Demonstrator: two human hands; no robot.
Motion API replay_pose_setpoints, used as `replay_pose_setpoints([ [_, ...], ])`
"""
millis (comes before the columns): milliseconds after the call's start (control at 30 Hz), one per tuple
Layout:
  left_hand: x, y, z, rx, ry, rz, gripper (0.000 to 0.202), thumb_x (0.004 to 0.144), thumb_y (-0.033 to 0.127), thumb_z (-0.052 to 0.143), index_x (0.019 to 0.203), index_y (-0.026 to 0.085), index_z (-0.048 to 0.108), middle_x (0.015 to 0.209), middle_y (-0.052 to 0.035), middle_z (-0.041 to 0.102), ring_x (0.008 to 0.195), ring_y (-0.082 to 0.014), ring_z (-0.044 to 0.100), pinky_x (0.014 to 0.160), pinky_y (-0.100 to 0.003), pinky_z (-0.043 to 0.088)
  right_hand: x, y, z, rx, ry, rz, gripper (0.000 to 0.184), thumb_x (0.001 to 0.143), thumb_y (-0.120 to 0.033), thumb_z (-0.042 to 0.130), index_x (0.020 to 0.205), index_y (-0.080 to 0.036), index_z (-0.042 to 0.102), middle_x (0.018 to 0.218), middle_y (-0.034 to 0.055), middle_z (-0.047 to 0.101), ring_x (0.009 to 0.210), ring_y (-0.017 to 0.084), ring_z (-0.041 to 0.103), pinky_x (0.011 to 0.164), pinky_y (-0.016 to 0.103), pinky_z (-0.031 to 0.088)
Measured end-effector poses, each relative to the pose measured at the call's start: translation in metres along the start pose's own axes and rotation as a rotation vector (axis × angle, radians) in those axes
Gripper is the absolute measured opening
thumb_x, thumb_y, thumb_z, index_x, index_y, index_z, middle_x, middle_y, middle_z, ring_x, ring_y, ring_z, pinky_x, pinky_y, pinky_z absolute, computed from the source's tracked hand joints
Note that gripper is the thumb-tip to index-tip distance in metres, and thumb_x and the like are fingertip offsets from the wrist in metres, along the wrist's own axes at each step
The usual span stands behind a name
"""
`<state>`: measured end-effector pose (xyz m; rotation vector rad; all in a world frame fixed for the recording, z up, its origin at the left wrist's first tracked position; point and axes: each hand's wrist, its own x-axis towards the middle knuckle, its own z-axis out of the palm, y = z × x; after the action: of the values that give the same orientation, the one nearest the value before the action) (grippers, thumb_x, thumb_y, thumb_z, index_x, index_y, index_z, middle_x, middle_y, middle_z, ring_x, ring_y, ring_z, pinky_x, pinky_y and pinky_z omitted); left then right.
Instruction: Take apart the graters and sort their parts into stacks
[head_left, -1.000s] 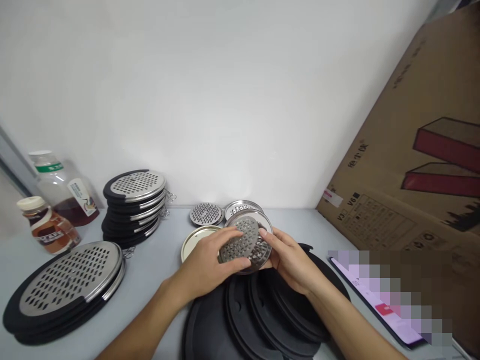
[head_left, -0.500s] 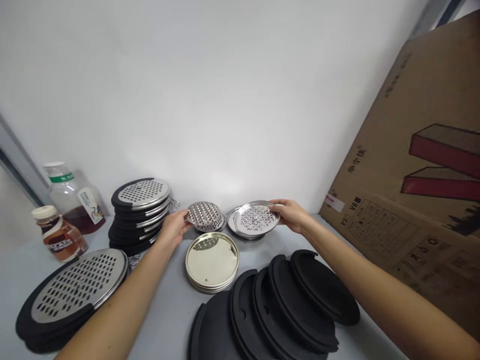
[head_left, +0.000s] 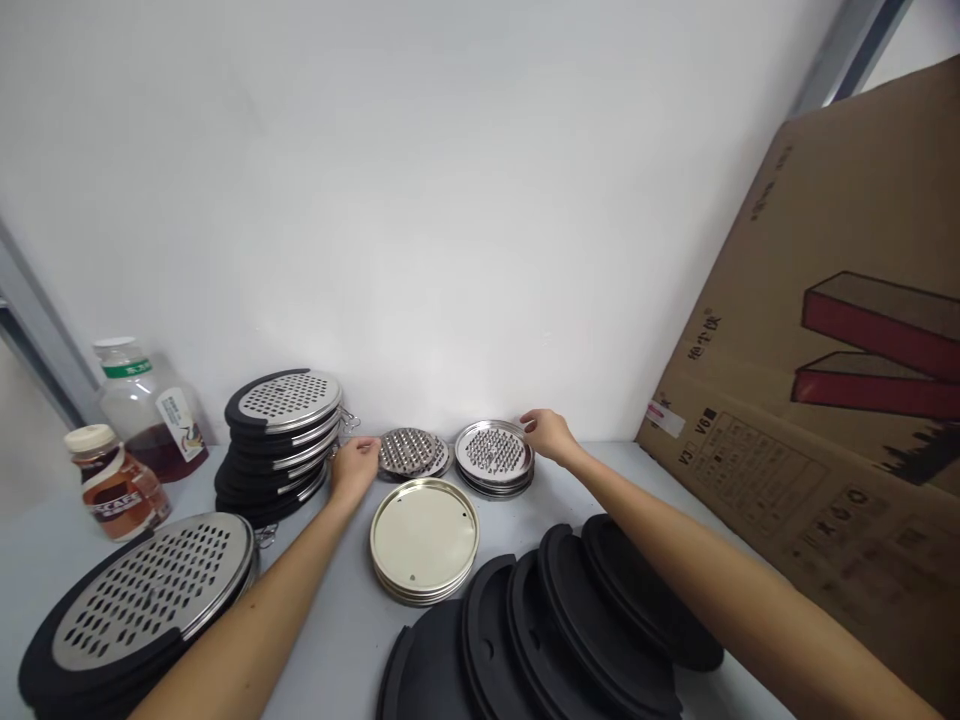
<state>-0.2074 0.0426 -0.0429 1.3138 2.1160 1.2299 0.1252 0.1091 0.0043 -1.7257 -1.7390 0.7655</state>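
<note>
Basically, both bare hands are reaching toward the back of the table [head_left: 330,640], each right at a small pile of round perforated steel discs. The left hand [head_left: 355,468] has its fingers loosely bunched together just beside the grater disc [head_left: 411,452], which lies flat on its pile, and from this angle you can't tell if it's actually touching or pinching it. The right hand [head_left: 547,436] has its fingers close together at the far rim of the steel disc stack [head_left: 493,456], also lying flat. It looks like contact, but whether it's gripping anything is impossible to tell.

Just left of the left hand sits a stack of black-backed oval graters [head_left: 281,400]. Between the hands, closer to the person, is a stack of cream-coloured round lids [head_left: 424,540]. Nearer still and below the right hand, black oval backing plates [head_left: 577,610] overlap in a row. Farther left of the left hand are a large oval grater [head_left: 142,600], a plastic jar [head_left: 150,415] with dark liquid in it, and a small bottle of brown sauce [head_left: 114,482]. Well right of the right hand, a big cardboard sheet [head_left: 825,330] leans against the white wall [head_left: 375,200].
</note>
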Motion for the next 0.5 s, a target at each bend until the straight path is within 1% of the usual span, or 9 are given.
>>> replay_pose_setpoints([
  [200,-0.014,0.007,0.0,0.096,-0.054,0.111,0.031,0.093,0.032,0.059,0.119,0.015,0.058,0.119,-0.0095,0.061,0.101,-0.0222,0.062,0.086,-0.043,0.054,0.0,-0.003,0.007,-0.227,0.092,-0.124,0.03,0.094,-0.033,0.057,0.12,-0.017,0.058,0.124,0.0094,0.059,0.104,0.022,0.061,0.088,0.043,0.053],
  [300,-0.018,0.009,-0.002,0.132,-0.069,0.194,0.029,0.093,0.033,0.058,0.115,0.015,0.061,0.116,-0.009,0.063,0.101,-0.0217,0.063,0.088,-0.044,0.052,-0.008,-0.008,0.004,-0.266,0.12,-0.179,0.026,0.091,-0.027,0.061,0.114,-0.014,0.063,0.115,0.0113,0.065,0.104,0.023,0.063,0.092,0.042,0.05],
  [400,-0.028,0.014,-0.007,0.158,-0.069,0.288,0.026,0.093,0.03,0.057,0.112,0.014,0.064,0.114,-0.0128,0.068,0.105,-0.0247,0.064,0.095,-0.043,0.048,-0.028,-0.015,-0.004,-0.247,0.131,-0.251,0.027,0.083,-0.018,0.064,0.108,-0.011,0.069,0.1,0.0136,0.073,0.098,0.026,0.066,0.092,0.037,0.048],
  [467,-0.044,0.023,-0.015,0.167,-0.068,0.362,0.027,0.093,0.027,0.054,0.114,0.014,0.066,0.116,-0.0147,0.07,0.11,-0.0263,0.064,0.098,-0.039,0.046,-0.047,-0.018,-0.013,-0.208,0.121,-0.307,0.028,0.083,-0.022,0.062,0.109,-0.015,0.07,0.097,0.0111,0.075,0.094,0.026,0.069,0.088,0.035,0.049],
  [500,-0.055,0.028,-0.021,0.169,-0.067,0.403,0.029,0.093,0.027,0.052,0.116,0.015,0.065,0.119,-0.0142,0.069,0.113,-0.0258,0.063,0.1,-0.037,0.045,-0.058,-0.017,-0.018,-0.183,0.117,-0.33,0.028,0.083,-0.027,0.061,0.109,-0.017,0.07,0.096,0.0098,0.076,0.092,0.025,0.07,0.086,0.035,0.05],
])
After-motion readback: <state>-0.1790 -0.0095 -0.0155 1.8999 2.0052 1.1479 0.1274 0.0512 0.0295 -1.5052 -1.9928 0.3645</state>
